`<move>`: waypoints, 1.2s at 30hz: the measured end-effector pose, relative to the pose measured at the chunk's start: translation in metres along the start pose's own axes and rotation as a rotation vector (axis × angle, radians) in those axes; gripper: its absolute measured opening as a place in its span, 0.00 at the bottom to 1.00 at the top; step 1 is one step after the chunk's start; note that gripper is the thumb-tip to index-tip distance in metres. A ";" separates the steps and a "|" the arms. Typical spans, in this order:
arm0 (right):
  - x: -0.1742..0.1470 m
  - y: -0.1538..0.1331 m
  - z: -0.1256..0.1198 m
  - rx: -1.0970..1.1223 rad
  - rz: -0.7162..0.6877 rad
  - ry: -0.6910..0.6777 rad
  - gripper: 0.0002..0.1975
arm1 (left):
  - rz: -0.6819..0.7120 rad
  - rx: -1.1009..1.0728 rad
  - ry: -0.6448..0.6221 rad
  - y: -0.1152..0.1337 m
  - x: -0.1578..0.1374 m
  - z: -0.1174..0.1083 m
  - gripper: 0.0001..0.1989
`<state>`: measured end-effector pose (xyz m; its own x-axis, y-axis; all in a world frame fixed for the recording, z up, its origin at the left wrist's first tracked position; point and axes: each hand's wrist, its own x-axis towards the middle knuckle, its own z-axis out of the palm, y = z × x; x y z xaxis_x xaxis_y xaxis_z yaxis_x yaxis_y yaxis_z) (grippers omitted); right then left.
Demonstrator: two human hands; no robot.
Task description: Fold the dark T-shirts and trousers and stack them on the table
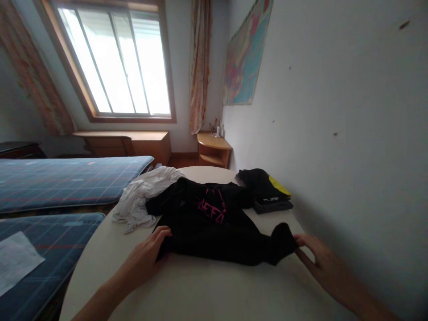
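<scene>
A black shirt point(214, 240) with pink lettering lies spread on the white round table point(200, 294). My left hand point(150, 252) grips its near left edge, fingers curled over the cloth. At the near right corner, my right hand point(316, 256) pinches the fabric between thumb and fingers, and that corner is lifted and bunched. The far end of the shirt overlaps a crumpled white garment point(137, 203) on the left.
Folded dark clothes point(267, 191) with a yellow patch are stacked at the table's far right, near the wall point(351, 178). On the left are blue plaid mattresses point(67, 183), one bearing a paper sheet point(18, 258). Beyond stands a small corner shelf point(214, 141).
</scene>
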<state>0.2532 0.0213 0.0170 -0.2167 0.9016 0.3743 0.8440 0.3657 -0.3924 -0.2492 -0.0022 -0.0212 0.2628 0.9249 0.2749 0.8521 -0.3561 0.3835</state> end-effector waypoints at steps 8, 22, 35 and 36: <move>0.003 -0.006 0.026 -0.070 0.184 0.148 0.14 | 0.042 -0.092 -0.156 0.001 0.000 -0.006 0.27; 0.022 -0.037 0.035 -0.179 -0.576 -0.015 0.09 | 0.132 -0.072 0.172 -0.010 0.009 -0.002 0.15; 0.045 -0.032 0.049 0.034 -0.090 0.155 0.08 | 0.267 0.072 -0.018 0.000 0.009 0.008 0.30; 0.044 -0.034 0.050 0.053 -0.112 0.123 0.09 | 0.283 0.072 -0.052 0.000 0.008 0.008 0.30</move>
<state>0.1905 0.0599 0.0049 -0.2435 0.8206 0.5169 0.7900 0.4771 -0.3852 -0.2437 0.0064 -0.0262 0.5162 0.7962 0.3158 0.7708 -0.5925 0.2339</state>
